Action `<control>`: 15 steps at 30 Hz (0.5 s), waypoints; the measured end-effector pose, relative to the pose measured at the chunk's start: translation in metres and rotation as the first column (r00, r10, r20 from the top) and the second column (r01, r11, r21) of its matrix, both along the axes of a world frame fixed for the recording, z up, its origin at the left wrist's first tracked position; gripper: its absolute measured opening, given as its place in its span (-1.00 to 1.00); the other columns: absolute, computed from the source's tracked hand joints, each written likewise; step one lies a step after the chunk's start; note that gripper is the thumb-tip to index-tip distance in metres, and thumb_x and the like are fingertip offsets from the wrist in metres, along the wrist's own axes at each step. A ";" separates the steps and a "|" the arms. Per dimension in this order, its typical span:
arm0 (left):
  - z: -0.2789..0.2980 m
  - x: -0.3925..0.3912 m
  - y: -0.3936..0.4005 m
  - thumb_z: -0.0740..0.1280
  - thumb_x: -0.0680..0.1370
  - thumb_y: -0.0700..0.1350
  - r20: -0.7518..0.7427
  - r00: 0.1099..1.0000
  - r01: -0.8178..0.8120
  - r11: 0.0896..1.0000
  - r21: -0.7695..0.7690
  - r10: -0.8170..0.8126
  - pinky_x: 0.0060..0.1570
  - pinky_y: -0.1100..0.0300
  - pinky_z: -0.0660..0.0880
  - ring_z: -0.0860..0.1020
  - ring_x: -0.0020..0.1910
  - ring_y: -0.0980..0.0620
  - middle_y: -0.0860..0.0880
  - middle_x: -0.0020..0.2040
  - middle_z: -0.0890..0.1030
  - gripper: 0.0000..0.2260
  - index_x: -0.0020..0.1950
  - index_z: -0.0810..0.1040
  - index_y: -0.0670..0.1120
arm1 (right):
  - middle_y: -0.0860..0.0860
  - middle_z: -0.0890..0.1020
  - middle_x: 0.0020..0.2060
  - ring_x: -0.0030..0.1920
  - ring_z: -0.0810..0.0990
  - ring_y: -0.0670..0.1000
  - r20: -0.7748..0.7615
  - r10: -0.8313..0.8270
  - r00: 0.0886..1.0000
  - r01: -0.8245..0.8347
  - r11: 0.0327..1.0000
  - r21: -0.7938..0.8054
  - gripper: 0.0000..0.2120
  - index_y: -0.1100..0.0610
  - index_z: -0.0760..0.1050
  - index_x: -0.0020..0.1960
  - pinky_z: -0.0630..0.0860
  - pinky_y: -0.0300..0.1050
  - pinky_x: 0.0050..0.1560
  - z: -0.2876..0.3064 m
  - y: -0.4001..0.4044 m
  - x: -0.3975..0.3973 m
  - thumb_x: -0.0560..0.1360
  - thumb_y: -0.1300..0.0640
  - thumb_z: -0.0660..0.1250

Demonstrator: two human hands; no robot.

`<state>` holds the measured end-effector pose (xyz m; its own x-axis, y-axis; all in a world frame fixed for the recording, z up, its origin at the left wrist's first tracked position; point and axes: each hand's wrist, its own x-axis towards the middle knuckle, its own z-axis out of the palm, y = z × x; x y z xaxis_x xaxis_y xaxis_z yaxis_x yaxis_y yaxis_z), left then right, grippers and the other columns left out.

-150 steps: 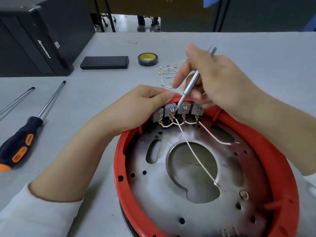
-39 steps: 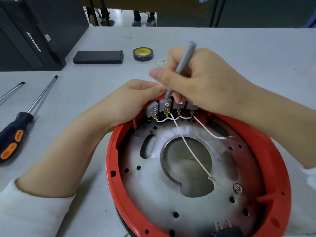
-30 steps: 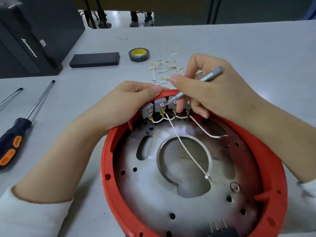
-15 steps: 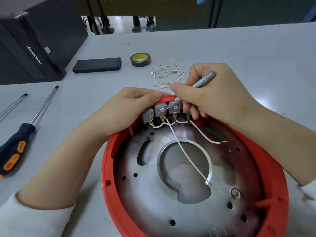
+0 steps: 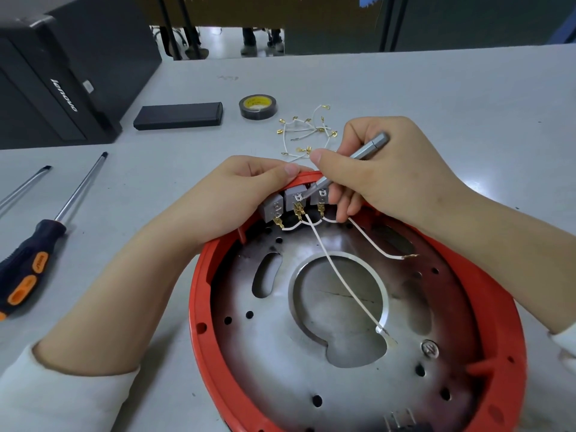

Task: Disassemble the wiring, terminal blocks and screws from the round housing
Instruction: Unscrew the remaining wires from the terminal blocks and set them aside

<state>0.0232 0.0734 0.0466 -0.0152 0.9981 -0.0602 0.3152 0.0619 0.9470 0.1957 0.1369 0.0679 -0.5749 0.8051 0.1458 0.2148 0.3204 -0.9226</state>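
The round red housing with its metal plate lies in front of me. At its far rim sit grey terminal blocks with gold lugs and white wires running across the plate. My left hand grips the far rim, thumb and fingers curled around the leftmost blocks. My right hand holds a thin grey metal tool like a pen, its tip on the second block. One screw remains in the plate at the right.
A pile of removed white wires lies beyond the housing. A tape roll and a black box sit farther back. Two screwdrivers lie at the left, a black computer case behind them.
My right hand tilted the grey tool from upright to a low slant and set its tip on the second terminal block. My left hand kept its hold on the rim.
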 end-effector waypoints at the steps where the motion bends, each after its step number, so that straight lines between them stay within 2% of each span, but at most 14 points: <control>1: 0.000 0.000 0.000 0.21 0.63 -0.04 0.004 1.000 -0.001 1.000 0.001 0.001 -0.05 0.40 0.53 0.66 -0.01 0.09 0.03 -0.04 0.72 -0.77 0.07 0.67 0.02 | 0.06 0.59 -0.55 -0.58 0.59 0.05 0.004 0.000 1.000 0.000 1.000 0.003 -0.70 0.14 0.35 -0.32 0.37 -0.32 -0.61 0.000 0.000 0.000 0.53 0.16 0.36; 6: 0.001 0.000 0.000 0.21 0.63 -0.03 -0.018 1.000 -0.003 1.000 0.007 0.003 -0.05 0.40 0.53 0.66 -0.01 0.10 0.03 -0.04 0.72 -0.77 0.04 0.67 0.05 | 0.08 0.59 -0.54 -0.57 0.59 0.07 0.046 0.010 0.999 -0.009 1.000 -0.008 -0.72 0.16 0.37 -0.32 0.40 -0.30 -0.60 0.003 0.003 -0.002 0.53 0.17 0.35; 10: 0.001 0.001 -0.001 0.21 0.63 -0.05 -0.024 1.000 -0.006 1.000 0.026 0.007 -0.18 0.49 0.47 0.64 -0.14 0.25 0.10 -0.10 0.72 -0.77 -0.02 0.67 0.08 | 0.10 0.59 -0.54 -0.56 0.60 0.10 0.112 0.039 0.993 -0.033 0.998 -0.053 -0.76 0.16 0.37 -0.31 0.41 -0.28 -0.60 0.009 0.008 -0.005 0.52 0.23 0.32; 15: 0.001 0.000 0.000 0.20 0.63 -0.04 -0.020 1.000 0.008 1.000 0.024 -0.008 -0.14 0.45 0.48 0.64 -0.12 0.22 0.07 -0.09 0.72 -0.77 0.02 0.67 0.05 | 0.07 0.57 -0.57 -0.58 0.58 0.05 0.189 0.091 0.978 -0.077 0.994 -0.077 -0.76 0.16 0.35 -0.30 0.39 -0.27 -0.62 0.017 0.013 -0.009 0.51 0.26 0.30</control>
